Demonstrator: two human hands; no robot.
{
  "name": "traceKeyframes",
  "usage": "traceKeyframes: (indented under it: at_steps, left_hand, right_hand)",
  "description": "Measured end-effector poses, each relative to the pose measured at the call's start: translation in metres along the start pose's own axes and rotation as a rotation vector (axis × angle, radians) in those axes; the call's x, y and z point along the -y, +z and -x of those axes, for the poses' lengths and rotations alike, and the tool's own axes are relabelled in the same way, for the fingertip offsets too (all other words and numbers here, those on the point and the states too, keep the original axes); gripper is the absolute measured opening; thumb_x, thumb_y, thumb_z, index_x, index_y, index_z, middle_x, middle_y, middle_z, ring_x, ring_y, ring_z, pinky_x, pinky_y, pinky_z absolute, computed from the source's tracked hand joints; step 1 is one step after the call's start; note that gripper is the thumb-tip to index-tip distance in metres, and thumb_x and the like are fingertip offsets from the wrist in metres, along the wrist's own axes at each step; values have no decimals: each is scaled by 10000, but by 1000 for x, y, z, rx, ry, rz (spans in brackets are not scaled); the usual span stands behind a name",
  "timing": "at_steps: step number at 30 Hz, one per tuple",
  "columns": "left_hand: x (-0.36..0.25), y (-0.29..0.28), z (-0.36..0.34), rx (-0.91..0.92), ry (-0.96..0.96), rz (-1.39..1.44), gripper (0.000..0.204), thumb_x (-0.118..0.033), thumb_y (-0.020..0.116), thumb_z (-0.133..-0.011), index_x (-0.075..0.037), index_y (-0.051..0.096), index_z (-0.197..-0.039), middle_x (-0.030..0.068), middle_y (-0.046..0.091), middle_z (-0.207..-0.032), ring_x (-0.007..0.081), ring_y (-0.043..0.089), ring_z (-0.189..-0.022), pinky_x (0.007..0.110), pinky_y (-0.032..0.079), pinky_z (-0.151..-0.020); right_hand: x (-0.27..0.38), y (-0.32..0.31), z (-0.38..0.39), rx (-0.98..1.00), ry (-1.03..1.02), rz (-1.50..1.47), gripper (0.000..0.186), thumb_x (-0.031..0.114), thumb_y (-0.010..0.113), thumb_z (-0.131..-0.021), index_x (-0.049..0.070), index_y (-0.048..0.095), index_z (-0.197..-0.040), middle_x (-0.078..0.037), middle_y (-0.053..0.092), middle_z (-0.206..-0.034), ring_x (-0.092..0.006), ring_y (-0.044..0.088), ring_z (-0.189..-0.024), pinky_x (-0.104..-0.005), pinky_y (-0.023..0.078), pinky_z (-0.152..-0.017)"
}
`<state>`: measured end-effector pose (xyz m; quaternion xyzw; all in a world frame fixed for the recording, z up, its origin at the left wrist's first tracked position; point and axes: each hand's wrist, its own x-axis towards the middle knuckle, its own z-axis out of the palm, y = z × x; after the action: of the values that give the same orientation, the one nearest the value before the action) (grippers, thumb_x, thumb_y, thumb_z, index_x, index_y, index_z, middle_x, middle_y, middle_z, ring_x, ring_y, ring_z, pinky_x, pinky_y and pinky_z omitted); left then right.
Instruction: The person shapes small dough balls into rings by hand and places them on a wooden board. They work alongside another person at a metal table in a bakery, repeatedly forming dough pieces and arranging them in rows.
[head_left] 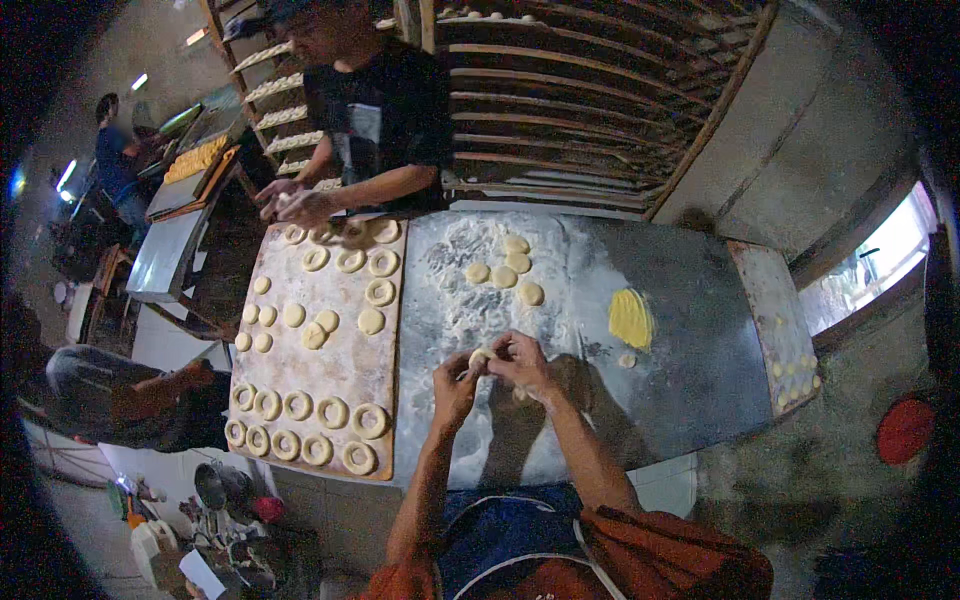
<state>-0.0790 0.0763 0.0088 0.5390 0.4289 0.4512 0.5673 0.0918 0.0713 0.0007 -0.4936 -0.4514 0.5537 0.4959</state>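
Observation:
Between my left hand [455,390] and my right hand [524,368], a small piece of pale dough [481,357] is held above the floured metal table [600,420]. The fingers of both hands are closed round it from either side. Just beyond lie several flattened dough rounds [503,274] on scattered white flour [455,262]. To the right of my hands sits a soft yellow mass [630,318], with a small dough bit [627,360] near it. Another small lump [519,394] shows under my right hand.
A wooden board [330,375] on the left carries several dough rings [298,405] and rounds. Across it stands a person [375,130] working with both hands. Behind is a wooden rack [570,100]. Another board [750,290] with dough pieces lies at the right end.

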Motion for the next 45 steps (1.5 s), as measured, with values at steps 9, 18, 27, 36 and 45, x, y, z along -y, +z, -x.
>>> traceKeyframes:
  at_steps: [9,18,27,36,45]
  left_hand:
    - [-2,68,21,-189,35,161,227,-210,584,-939,2,587,-1020,77,622,-933,138,589,-818,293,503,-688]
    - [-2,71,29,125,-182,524,424,17,612,-859,-106,401,-1206,81,623,-925,159,606,-803,270,479,-644]
    - [-15,80,20,-125,3,104,195,-222,471,-919,-77,435,-1045,51,576,-810,191,591,-704,335,476,-599]
    - [11,54,10,-287,-184,681,311,-408,427,-956,-178,402,-748,-49,360,-677,131,423,-589,281,339,-480]
    - [17,-3,14,-206,-190,682,277,-402,415,-937,-153,422,-815,-5,405,-635,140,494,-607,342,390,-504]
  right_hand:
    - [44,-26,34,48,-113,297,546,24,654,-711,45,416,-1202,-142,640,-1007,-190,631,-894,-330,512,-747]
    - [36,-55,34,237,89,-342,384,192,560,-839,48,476,-1185,-47,585,-892,-149,603,-748,-275,495,-645]
    - [27,-27,30,-85,198,-151,607,532,356,-953,8,579,-744,-31,538,-633,-135,476,-589,-318,408,-609]
    - [-1,22,21,-156,119,171,659,548,334,-940,34,681,-716,-142,607,-610,-263,606,-629,-377,484,-613]
    - [7,69,11,-148,67,241,597,499,397,-949,10,697,-785,-125,550,-563,-243,539,-568,-367,440,-567]
